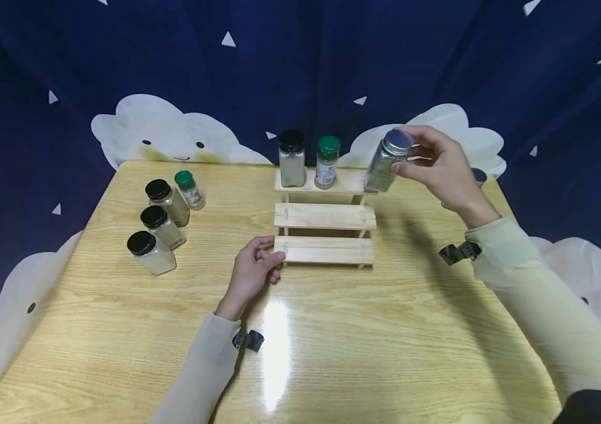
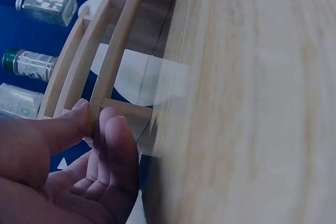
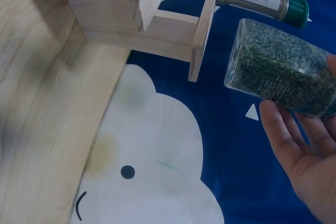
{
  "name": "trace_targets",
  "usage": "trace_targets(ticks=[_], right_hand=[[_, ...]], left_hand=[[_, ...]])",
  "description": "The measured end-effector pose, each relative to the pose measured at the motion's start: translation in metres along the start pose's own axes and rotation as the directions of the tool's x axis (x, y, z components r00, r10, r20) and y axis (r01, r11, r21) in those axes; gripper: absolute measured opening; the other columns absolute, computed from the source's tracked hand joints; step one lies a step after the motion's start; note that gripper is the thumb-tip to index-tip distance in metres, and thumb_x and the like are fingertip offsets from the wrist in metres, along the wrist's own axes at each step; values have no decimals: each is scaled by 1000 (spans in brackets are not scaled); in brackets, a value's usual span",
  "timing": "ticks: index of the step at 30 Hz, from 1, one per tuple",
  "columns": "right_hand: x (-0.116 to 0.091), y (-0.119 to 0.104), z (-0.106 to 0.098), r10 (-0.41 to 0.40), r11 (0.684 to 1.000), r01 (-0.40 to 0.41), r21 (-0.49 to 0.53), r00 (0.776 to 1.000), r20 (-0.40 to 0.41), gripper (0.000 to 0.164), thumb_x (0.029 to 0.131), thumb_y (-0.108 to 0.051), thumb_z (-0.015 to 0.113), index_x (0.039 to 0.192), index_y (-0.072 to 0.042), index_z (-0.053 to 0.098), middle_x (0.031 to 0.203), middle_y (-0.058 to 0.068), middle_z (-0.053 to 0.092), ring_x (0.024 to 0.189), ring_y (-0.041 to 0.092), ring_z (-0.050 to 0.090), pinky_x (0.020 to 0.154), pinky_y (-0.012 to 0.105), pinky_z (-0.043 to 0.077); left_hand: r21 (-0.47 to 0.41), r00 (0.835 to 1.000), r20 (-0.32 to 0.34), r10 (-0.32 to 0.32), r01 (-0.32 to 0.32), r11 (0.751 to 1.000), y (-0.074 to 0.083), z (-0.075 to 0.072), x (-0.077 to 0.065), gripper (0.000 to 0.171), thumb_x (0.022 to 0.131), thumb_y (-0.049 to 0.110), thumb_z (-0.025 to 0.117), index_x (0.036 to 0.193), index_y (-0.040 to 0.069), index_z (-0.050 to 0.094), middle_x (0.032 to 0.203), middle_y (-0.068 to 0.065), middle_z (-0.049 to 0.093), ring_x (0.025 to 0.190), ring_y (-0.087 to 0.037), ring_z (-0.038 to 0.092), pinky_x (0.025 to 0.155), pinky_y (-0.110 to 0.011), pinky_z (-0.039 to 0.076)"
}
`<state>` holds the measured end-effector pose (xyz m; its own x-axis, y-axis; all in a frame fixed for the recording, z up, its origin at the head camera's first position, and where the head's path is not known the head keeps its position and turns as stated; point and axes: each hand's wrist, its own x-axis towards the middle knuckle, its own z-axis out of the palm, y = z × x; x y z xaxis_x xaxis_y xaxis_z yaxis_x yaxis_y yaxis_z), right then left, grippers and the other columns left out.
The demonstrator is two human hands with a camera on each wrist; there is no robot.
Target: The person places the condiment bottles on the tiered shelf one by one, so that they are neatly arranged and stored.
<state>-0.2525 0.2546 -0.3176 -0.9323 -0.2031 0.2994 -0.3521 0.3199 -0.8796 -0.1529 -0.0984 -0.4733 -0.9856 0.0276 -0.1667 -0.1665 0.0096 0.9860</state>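
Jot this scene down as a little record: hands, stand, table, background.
Left hand: pinches the left end of a pale wooden three-tier stand's lowest tier
Right hand: holds a clear silver-lidded jar of green flakes, tilted, near the top tier's right end
Top tier: a clear square black-lidded jar; a clear round green-capped bottle
Wooden table, left: three more black-lidded jars; another green-capped bottle
Wooden table, right: dark-lidded container, mostly hidden
Background: navy cloth with white clouds and triangles

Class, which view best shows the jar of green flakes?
Right wrist: the jar looks largest, its flakes clear, though one end is cut off. Head: smaller, silvery lid showing. Left wrist: small, near the upper left corner.
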Motion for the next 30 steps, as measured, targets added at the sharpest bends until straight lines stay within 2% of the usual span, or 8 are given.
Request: trace_targets(ticks=[10, 22, 30], right_hand=[[11, 3, 5, -37, 995, 31, 92, 998, 57, 54, 92, 10, 77, 142, -10, 70, 125, 4, 73, 107, 21, 71, 86, 21, 62], [17, 9, 14, -31, 1000, 30, 6, 997, 77, 53, 94, 1, 80, 145, -11, 69, 126, 2, 71, 109, 22, 68, 89, 24, 59], [22, 12, 21, -14, 999, 11, 30, 996, 93, 53, 95, 2, 79, 145, -10, 68, 128, 3, 71, 112, 22, 69, 92, 25, 60]], left_hand=[[-13, 1000, -6, 3, -3, 1000, -1, 0, 1, 45, 101, -6, 74, 144, -9, 58, 75, -8, 64, 54, -11, 63, 50, -20, 58], [-6, 1000, 7, -8, 9, 1000, 0, -1, 0, 47, 101, -6, 75, 145, -8, 58, 76, -8, 65, 55, -12, 63, 51, -21, 59], [-7, 1000, 3, -10, 10, 1000, 1, 0, 0, 47, 101, -6, 74, 145, -8, 58, 76, -8, 64, 55, -11, 63, 51, -21, 59]])
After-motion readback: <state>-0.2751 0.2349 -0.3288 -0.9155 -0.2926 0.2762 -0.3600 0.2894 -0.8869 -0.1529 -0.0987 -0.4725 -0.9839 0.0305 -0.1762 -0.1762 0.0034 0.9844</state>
